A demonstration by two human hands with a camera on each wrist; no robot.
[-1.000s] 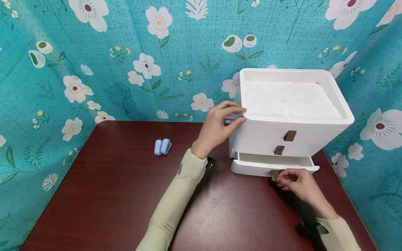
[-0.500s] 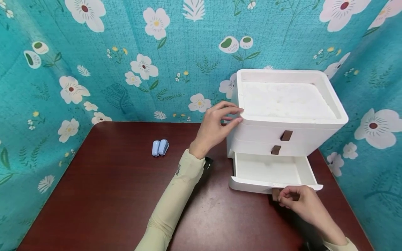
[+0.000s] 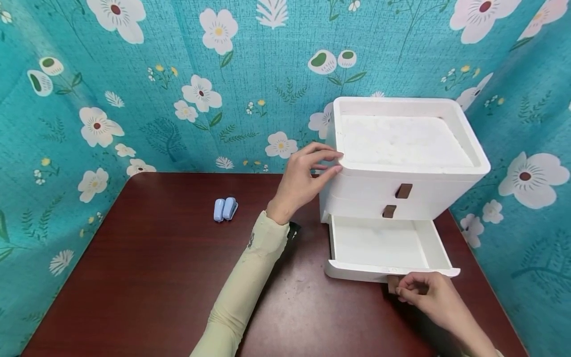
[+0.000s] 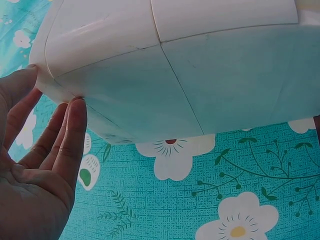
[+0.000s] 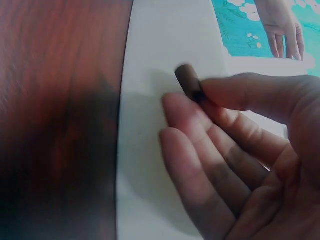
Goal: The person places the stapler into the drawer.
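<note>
A white drawer unit with brown pull tabs stands at the right of the table. Its bottom drawer is pulled well out, and its inside shows bare and white. My right hand pinches the brown pull tab of that drawer between thumb and forefinger, the other fingers lying along the drawer front. At the unit's upper left front corner, my left hand rests its fingertips on the side and its thumb near the front, as the left wrist view of the hand shows too.
Two small light-blue staplers lie side by side on the dark red-brown table, left of the left arm. A recessed tray top crowns the drawer unit. A teal flowered curtain hangs behind and on both sides.
The bottom drawer has slid out toward me, from slightly open to far out, with my right hand pulling its tab. My left hand stays at the unit's corner.
</note>
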